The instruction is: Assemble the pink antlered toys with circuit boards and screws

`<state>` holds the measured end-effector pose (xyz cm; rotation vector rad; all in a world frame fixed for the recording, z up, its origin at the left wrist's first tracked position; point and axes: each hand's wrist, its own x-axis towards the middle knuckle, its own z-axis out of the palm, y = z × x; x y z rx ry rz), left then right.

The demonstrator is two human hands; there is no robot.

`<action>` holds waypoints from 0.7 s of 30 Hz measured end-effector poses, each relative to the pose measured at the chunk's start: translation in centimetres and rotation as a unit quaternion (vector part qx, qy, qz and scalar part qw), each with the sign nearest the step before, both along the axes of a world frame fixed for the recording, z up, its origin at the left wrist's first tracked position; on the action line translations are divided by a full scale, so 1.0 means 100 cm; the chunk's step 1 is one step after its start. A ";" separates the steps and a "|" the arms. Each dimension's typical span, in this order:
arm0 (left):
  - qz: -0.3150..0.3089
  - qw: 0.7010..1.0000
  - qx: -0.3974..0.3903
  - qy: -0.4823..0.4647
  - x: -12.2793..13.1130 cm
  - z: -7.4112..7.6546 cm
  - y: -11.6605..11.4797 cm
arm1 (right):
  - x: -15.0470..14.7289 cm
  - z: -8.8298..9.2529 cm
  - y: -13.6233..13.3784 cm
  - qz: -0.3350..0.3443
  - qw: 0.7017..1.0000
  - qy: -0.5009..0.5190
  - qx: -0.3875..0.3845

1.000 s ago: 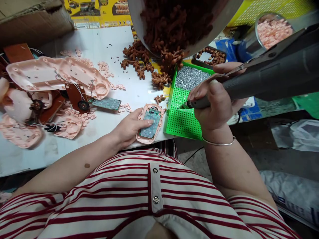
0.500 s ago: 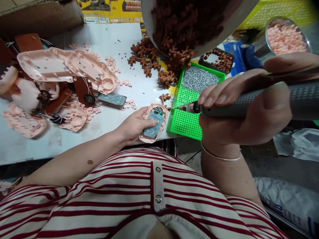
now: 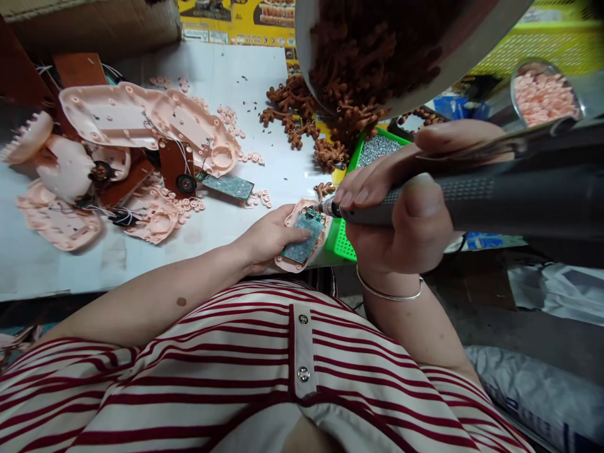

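Note:
My left hand grips a pink plastic shell by its left side, thumb pressed on the green circuit board that lies inside it. Wrapped around a grey electric screwdriver is my right hand. The screwdriver lies almost level, its tip at the upper end of the board; whether a screw sits under the tip I cannot make out. Just behind my right hand is a green perforated tray holding many small silver screws.
Pink shells with wired brown boards crowd the table's left side. A white tub of brown branch-shaped parts stands at the back, some spilled before it. A metal can of pink pieces sits far right, by a yellow basket.
My right hand has brought the screwdriver leftward from over the green tray to the upper end of the circuit board. My left hand still holds the shell. The view has shifted slightly.

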<state>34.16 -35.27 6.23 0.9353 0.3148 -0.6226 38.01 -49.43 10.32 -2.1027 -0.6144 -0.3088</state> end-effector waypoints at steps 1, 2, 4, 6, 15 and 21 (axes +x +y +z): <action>-0.001 1.000 -0.001 0.001 0.000 -0.001 0.000 | 0.000 -0.002 0.000 -0.022 0.999 -0.015 0.027; -0.003 1.000 -0.001 0.001 0.000 -0.001 0.000 | -0.001 -0.004 0.000 -0.047 0.997 -0.031 0.057; -0.004 1.000 0.000 -0.001 0.001 -0.002 0.000 | -0.003 -0.003 0.001 -0.060 0.994 -0.047 0.084; -0.005 1.000 0.000 -0.002 0.001 -0.002 0.000 | -0.006 0.002 0.004 -0.044 0.990 -0.074 0.111; -0.007 1.000 -0.001 -0.006 0.000 0.002 0.000 | -0.006 0.020 0.018 -0.043 0.984 -0.101 0.139; -0.007 1.000 0.001 -0.006 0.000 0.001 0.000 | -0.006 0.009 0.011 -0.020 0.996 -0.068 0.051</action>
